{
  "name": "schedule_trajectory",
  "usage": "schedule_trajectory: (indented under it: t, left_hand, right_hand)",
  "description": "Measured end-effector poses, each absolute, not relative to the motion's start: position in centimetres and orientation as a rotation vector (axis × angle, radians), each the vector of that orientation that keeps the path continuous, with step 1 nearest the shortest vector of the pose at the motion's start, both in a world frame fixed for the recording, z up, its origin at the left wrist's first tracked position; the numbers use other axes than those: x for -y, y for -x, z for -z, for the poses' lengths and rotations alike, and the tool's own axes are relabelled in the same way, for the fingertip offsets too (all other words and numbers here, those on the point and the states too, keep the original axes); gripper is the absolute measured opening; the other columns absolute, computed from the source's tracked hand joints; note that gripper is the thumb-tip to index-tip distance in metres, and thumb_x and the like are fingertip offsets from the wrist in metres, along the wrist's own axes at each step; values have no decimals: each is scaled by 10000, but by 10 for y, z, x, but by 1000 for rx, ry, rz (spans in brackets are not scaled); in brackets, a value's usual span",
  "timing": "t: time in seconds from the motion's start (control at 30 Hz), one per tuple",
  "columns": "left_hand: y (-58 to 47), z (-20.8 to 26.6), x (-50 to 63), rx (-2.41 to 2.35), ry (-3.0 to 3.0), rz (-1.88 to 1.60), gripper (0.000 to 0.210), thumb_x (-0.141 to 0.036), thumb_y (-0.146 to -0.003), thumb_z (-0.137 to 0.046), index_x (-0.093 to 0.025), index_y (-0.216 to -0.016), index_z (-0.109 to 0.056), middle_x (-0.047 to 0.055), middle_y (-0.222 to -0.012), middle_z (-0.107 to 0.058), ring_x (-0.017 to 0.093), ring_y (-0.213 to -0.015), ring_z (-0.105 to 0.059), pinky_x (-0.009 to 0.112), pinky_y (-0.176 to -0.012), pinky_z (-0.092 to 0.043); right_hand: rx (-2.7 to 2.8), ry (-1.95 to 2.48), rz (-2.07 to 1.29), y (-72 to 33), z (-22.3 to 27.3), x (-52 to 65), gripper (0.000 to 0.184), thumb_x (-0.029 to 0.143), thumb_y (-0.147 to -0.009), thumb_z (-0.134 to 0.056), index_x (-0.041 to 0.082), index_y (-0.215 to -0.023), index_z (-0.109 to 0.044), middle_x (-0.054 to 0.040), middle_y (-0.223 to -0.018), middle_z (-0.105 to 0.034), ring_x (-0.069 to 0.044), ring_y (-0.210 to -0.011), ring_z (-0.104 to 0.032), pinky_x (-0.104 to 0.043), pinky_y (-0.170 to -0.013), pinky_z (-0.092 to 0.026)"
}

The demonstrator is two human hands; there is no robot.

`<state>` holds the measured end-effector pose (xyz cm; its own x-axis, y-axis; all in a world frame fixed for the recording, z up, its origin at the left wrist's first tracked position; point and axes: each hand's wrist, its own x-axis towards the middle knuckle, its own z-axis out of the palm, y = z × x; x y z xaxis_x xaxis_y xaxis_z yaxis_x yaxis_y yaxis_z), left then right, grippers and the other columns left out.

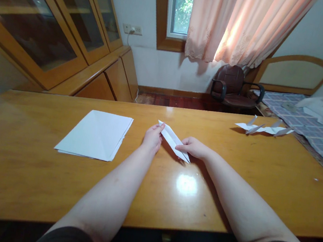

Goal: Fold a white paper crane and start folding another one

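A narrow folded piece of white paper [171,139] is held just above the table, slanting from upper left to lower right. My left hand [153,138] pinches its far left end, thumb on top. Near the other end my right hand [193,147] grips it, with the thumb lying across the paper and the fingers partly hidden beneath. Left of my hands lies a stack of white paper sheets [95,135], the top one showing faint crease lines.
Several folded white paper pieces [264,129] sit at the far right of the wooden table [35,183]. Beyond the table stand a brown armchair [232,87] and a bed [313,130] with papers on it. A glass-door cabinet [58,22] rises at the left.
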<state>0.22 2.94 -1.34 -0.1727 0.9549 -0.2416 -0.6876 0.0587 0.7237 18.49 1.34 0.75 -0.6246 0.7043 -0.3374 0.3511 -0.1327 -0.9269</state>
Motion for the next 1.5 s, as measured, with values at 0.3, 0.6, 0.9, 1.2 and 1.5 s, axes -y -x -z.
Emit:
schedule_trajectory:
  t: [0.3,0.6,0.9,1.2,1.5]
  left_hand:
    - [17,12,-38,-936,-218,-1631,47,-114,-765,-653,-123,-770,-607,33,-718,-667,87,-646,-641,184,-639,-504]
    - [19,7,-39,-817,-334,-1575,171,-321,-870,-547,-212,-984,-614,33,-992,-670,89,-733,-631,198,-646,-497]
    - [6,2,-28,-720,-590,-1375,223,-357,-820,-602,-184,-958,-635,36,-955,-680,109,-739,-619,208,-628,-485]
    - [5,5,-28,-865,-706,-1339,278,-249,-661,-720,-185,-905,-604,43,-946,-691,115,-686,-611,219,-598,-468]
    - [-7,7,-20,-886,-926,-1186,355,-182,-584,-768,-136,-906,-628,48,-772,-690,133,-651,-616,246,-652,-465]
  right_hand:
    - [1944,1191,-1854,-186,-8,-15,297,417,-697,-660,122,-663,-680,-32,-579,-659,-114,-457,-537,-219,-458,-390]
    - [1620,1031,-2035,-188,-5,-15,374,482,-660,-687,110,-660,-645,-47,-578,-656,-129,-479,-568,-234,-486,-425]
    - [1616,998,-1994,-191,7,-21,385,475,-682,-675,90,-699,-661,-70,-615,-675,-144,-518,-596,-238,-518,-440]
    - [1690,1096,-1926,-188,-4,-16,323,427,-634,-694,109,-647,-641,-34,-595,-638,-116,-505,-533,-227,-513,-388]
    - [1696,1213,-1632,-181,12,-20,419,540,-706,-618,122,-676,-606,19,-547,-530,-80,-471,-421,-211,-467,-290]
